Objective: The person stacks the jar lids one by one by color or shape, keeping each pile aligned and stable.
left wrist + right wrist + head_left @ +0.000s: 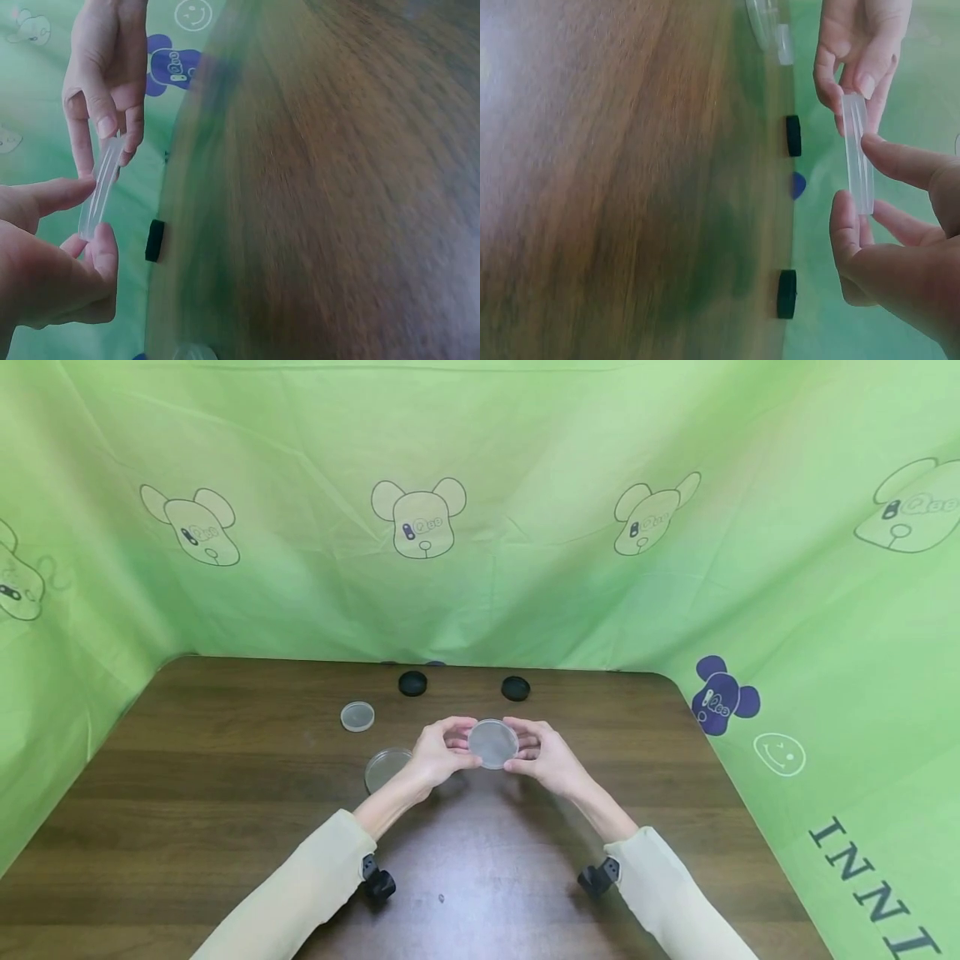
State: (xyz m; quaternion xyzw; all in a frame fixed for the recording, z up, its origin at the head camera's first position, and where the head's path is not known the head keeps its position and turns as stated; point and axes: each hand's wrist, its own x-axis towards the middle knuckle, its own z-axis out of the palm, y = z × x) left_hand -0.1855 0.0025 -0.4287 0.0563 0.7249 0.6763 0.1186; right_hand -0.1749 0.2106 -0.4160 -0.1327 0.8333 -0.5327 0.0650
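A clear round petri dish [492,744] is held up off the table between both hands. My left hand [437,754] pinches its left edge between thumb and fingers. On the opposite edge my right hand [548,758] grips it the same way. Seen side-on in the right wrist view, the petri dish [859,161] stands nearly upright, with several thin ridges along its rim. A larger clear dish [381,770] lies on the table, partly hidden behind the left wrist.
A smaller clear dish [357,717] lies at the left on the wooden table [225,777]. Two black round dishes or lids, one at centre left [412,683] and another black one [515,688] to its right, sit near the back edge. A green printed cloth [525,593] hangs behind.
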